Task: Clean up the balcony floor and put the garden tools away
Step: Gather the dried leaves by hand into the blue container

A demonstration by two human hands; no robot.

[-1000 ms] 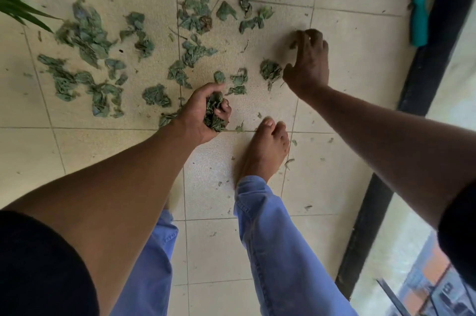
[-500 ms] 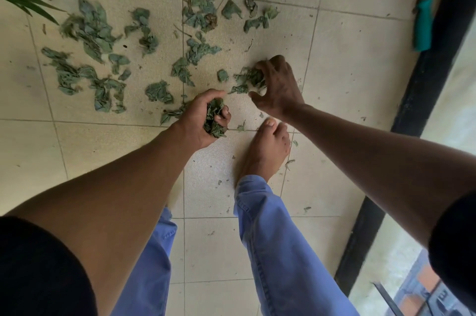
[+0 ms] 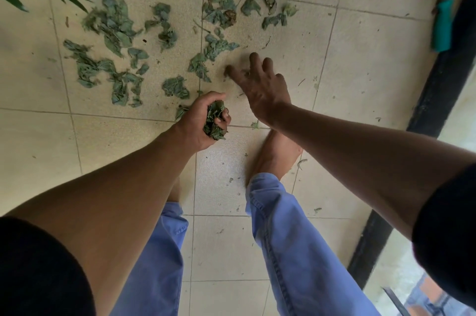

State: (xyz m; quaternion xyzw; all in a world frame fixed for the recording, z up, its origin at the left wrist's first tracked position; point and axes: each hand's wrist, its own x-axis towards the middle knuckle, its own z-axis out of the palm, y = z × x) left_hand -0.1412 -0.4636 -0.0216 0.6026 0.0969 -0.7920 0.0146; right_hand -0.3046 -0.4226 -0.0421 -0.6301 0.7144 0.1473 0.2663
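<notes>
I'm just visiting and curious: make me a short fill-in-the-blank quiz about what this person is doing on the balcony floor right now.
1. The left hand grips a bunch of wilted ____.
2. The right hand reaches over the tiled floor with its fingers ____.
3. The garden tool lying by the black rail has a ____ handle.
4. The person's feet are ____.

Missing words: leaves; spread; teal; bare
</notes>
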